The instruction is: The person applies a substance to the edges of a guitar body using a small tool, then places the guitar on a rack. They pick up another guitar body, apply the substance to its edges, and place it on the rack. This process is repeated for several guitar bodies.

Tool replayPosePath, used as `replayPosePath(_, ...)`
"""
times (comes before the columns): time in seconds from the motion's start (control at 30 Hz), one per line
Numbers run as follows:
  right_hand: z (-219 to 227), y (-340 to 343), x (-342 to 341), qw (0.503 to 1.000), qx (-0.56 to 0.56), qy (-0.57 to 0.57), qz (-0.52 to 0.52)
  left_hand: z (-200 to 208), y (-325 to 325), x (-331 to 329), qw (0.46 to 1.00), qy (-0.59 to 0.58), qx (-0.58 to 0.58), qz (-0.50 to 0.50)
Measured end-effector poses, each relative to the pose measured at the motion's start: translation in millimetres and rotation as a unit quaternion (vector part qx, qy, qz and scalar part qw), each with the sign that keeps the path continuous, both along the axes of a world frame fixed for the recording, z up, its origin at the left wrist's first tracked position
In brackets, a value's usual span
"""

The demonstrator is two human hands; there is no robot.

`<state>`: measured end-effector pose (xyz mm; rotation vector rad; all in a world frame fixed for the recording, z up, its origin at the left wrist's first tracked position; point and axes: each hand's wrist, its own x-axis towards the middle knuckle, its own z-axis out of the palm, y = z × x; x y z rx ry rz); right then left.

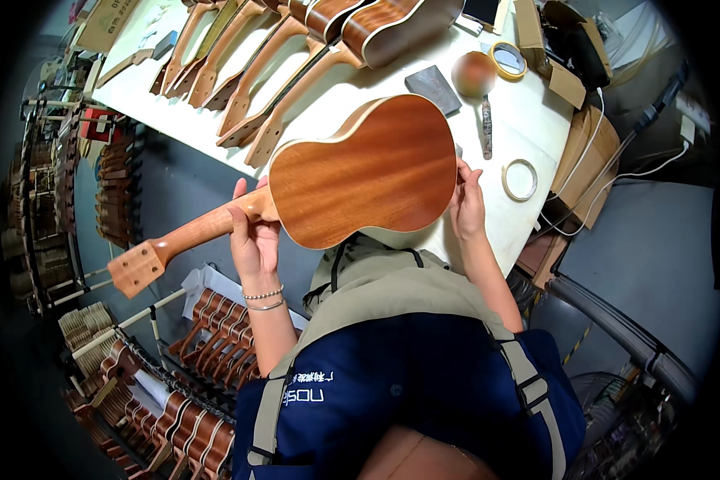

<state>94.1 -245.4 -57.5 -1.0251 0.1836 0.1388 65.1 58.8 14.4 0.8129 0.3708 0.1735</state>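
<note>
A ukulele [364, 172] is held up in front of me, its plain brown back facing upward. Its neck points to the lower left and ends in a headstock with several small holes. My left hand [254, 236] supports the neck close to the body, fingers beneath and thumb along the side. At the rounded right end of the body, my right hand [468, 200] grips the edge, with some fingers hidden behind it. The front of the ukulele cannot be seen.
Several unfinished ukuleles [296, 48] lie side by side on the white table [528, 120]. A grey block [434, 88], tape rolls [520, 180] and a round-headed tool [486, 128] lie beyond my right hand. Racks of ukulele parts [208, 328] stand lower left; cardboard boxes [588, 160] and cables are at right.
</note>
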Motion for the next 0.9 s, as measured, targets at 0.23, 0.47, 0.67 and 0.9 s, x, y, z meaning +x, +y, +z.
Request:
replayPosePath(0.23, 23, 9, -8, 0.992, -0.117, -0.031, 0.036, -14, 18, -16, 0.995, 0.059, -0.068, 0.032)
replayPosePath(0.47, 33, 13, -9, 0.985, -0.146, -0.075, 0.056, -29, 36, -27, 0.985, 0.019, -0.172, 0.007)
replayPosePath(0.67, 43, 17, -9, 0.978, -0.185, -0.080, 0.046, -36, 45, -29, 0.979, 0.076, -0.186, 0.025)
replayPosePath(0.9, 49, 18, -5, 0.971, -0.210, -0.104, 0.038, -31, 45, -27, 0.974, 0.092, -0.208, -0.010)
